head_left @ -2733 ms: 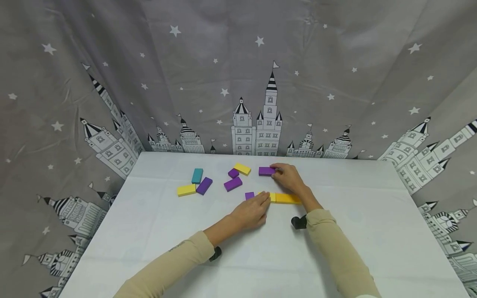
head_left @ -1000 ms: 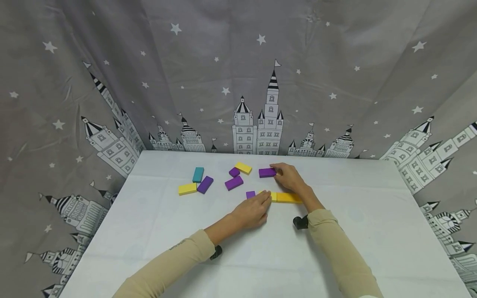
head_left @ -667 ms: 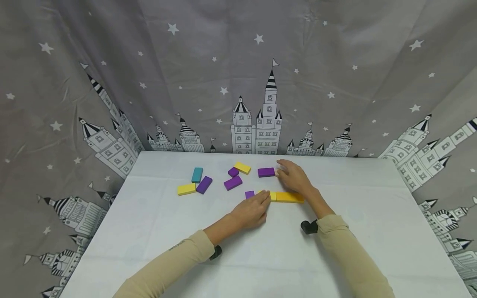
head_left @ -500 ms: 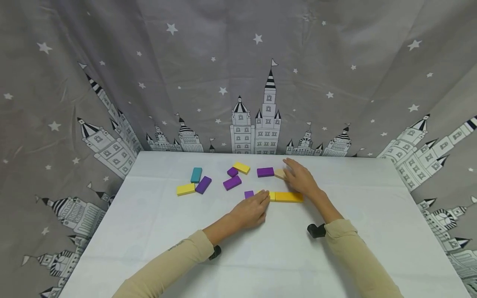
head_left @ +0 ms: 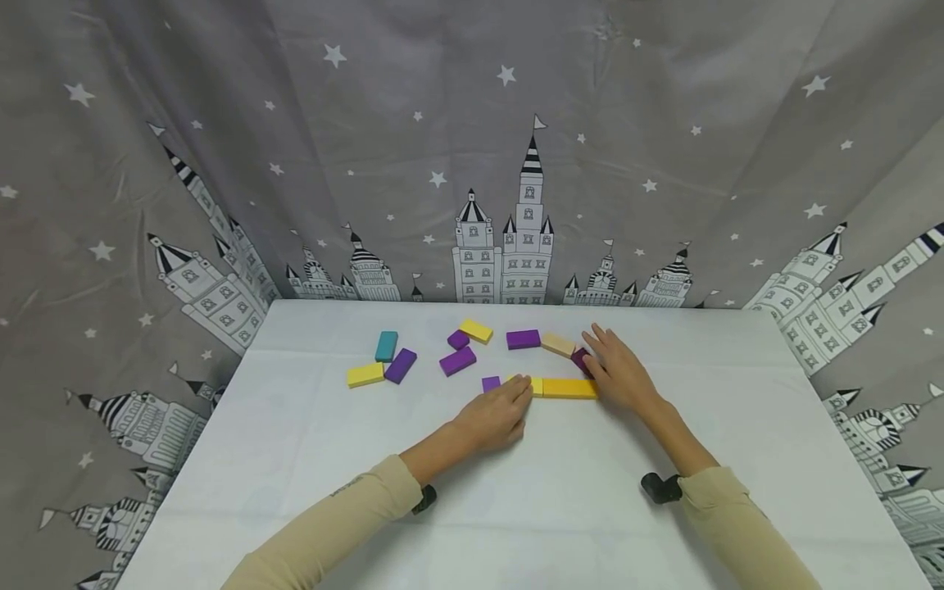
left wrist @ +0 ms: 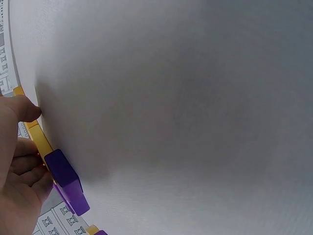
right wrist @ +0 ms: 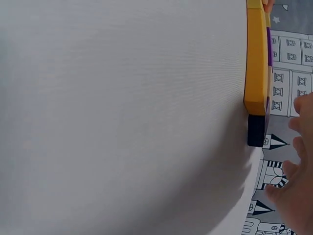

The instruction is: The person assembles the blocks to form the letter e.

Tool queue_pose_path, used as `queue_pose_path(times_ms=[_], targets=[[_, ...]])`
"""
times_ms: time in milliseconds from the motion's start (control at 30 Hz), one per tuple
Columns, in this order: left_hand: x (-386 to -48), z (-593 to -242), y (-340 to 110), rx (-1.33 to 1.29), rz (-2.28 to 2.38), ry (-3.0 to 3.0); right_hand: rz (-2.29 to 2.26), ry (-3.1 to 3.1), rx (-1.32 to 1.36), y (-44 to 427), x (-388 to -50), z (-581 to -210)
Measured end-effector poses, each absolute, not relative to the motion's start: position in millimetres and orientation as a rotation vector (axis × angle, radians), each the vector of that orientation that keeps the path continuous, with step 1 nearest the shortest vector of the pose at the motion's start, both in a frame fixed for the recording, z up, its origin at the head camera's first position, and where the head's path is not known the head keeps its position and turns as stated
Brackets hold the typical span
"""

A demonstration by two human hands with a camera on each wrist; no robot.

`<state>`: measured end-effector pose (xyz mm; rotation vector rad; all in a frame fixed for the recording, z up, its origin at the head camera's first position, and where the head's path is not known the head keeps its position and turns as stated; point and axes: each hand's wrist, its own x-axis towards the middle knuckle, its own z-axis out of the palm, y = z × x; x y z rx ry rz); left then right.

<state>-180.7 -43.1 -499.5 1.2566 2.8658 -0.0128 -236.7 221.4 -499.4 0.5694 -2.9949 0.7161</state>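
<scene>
A row of blocks runs left to right on the white table: a purple block (head_left: 490,383), a yellow block (head_left: 537,387) and a long orange block (head_left: 571,388). My left hand (head_left: 492,416) lies over the left part of this row. In the left wrist view its thumb is on the near side and its curled fingers are behind the yellow block (left wrist: 40,139). My right hand (head_left: 619,370) hovers past the orange block's right end, fingers spread, holding nothing. Close to its fingertips lies a dark purple block (head_left: 583,362), partly hidden, beside a beige block (head_left: 558,344).
Another purple block (head_left: 523,339) touches or nearly touches the beige one. Further left lie a yellow block (head_left: 476,330), two purple blocks, a teal block (head_left: 387,346), a second yellow block (head_left: 365,374) and a violet block (head_left: 401,365). A grey castle-print curtain (head_left: 413,147) hangs behind.
My right hand has let go of the purple block at the back and moved right, its fingers spreading. The beige and dark purple blocks have come into view. My left hand stays put.
</scene>
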Motion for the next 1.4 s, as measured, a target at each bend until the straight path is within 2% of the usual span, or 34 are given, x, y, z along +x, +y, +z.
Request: queue_pose_path(times_ms=[267, 533, 1400], targets=[[-182, -500, -43, 1.250, -0.006, 2.867, 0.527, -3.072, 0.650, 224, -222, -507], [-182, -500, -42, 1.243, -0.024, 2.872, 0.392, -3.087, 0.621, 222, -213, -515], [-187, -492, -40, 1.220, 0.012, 2.891, 0.404, -3.062, 0.652, 220, -206, -521]])
